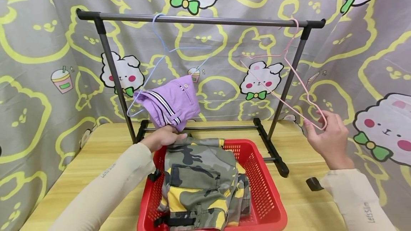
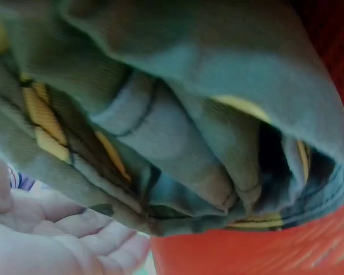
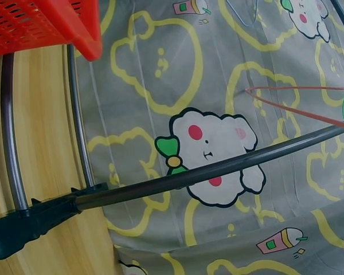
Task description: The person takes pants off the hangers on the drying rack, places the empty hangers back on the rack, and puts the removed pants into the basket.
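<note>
My left hand (image 1: 163, 136) reaches to the far left rim of the red basket (image 1: 266, 188), beside folded camouflage trousers (image 1: 199, 156). In the left wrist view its fingers (image 2: 112, 243) lie loosely extended under the edge of the camouflage cloth (image 2: 218, 57). Just above that hand, folded purple shorts (image 1: 179, 99) with striped trim hang on a blue hanger (image 1: 192, 48). On the right, my right hand (image 1: 332, 138) pinches the lower corner of a pink hanger (image 1: 297, 76), whose hook sits over the rail; no garment is on it.
A dark metal rack (image 1: 208, 20) stands on the wooden table (image 1: 106, 142), its right foot (image 1: 273, 152) beside the basket. Behind it hangs a grey patterned curtain (image 1: 218, 95). The right wrist view shows a rack post (image 3: 218, 169) close by.
</note>
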`<action>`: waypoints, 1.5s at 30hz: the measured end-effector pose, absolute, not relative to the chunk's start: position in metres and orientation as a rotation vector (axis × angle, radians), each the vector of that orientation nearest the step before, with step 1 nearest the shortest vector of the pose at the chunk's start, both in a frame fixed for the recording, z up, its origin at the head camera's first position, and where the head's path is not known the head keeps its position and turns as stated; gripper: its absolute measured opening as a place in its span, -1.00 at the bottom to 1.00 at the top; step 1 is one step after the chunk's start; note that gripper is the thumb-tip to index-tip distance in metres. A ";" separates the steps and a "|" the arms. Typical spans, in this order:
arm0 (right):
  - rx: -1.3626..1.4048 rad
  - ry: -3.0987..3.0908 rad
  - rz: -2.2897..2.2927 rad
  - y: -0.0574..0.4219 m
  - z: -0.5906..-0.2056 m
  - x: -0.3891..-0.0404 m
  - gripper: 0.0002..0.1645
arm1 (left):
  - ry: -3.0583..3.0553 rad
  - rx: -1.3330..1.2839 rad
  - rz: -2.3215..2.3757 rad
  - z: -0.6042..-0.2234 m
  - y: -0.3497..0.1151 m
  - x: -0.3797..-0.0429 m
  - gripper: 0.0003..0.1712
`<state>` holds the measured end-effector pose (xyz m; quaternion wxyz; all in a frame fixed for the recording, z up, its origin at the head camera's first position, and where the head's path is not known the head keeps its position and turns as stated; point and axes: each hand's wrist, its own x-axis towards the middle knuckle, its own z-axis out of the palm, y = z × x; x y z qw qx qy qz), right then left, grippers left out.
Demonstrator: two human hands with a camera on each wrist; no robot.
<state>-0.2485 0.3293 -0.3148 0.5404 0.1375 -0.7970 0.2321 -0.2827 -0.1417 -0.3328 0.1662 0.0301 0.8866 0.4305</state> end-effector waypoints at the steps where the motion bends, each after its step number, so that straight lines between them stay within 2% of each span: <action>1: 0.331 -1.895 0.553 0.329 -0.314 -0.249 -0.48 | 2.514 0.072 1.277 -0.332 -0.142 -0.283 -0.16; 10: 0.363 -1.912 0.559 0.328 -0.315 -0.250 -0.44 | 2.334 -0.113 1.468 -0.333 -0.136 -0.280 -0.17; 12: 0.368 -1.909 0.556 0.328 -0.315 -0.251 -0.44 | 2.350 -0.085 1.433 -0.334 -0.135 -0.280 -0.14; 21: 0.366 -1.923 0.550 0.333 -0.316 -0.249 -0.47 | 2.433 0.164 1.535 -0.329 -0.129 -0.278 -0.32; 27: 0.361 -1.910 0.555 0.333 -0.318 -0.249 -0.46 | 2.213 0.065 1.773 -0.327 -0.124 -0.278 -0.20; 29: 0.361 -1.901 0.561 0.333 -0.318 -0.249 -0.45 | 2.203 0.039 1.741 -0.328 -0.123 -0.278 -0.27; 34: 0.361 -1.903 0.560 0.333 -0.319 -0.248 -0.44 | 2.310 0.087 1.657 -0.330 -0.120 -0.277 -0.79; 36: 0.362 -1.899 0.560 0.334 -0.320 -0.248 -0.44 | 2.380 0.085 1.631 -0.330 -0.118 -0.276 -0.85; 38: 0.363 -1.891 0.561 0.334 -0.320 -0.248 -0.44 | 2.433 0.092 1.613 -0.330 -0.116 -0.275 -0.70; 43: 0.363 -1.878 0.559 0.336 -0.321 -0.247 -0.44 | 2.409 0.106 1.640 -0.330 -0.113 -0.275 -0.04; 45: 0.361 -1.880 0.561 0.337 -0.322 -0.247 -0.45 | 2.343 0.156 1.728 -0.331 -0.112 -0.276 0.01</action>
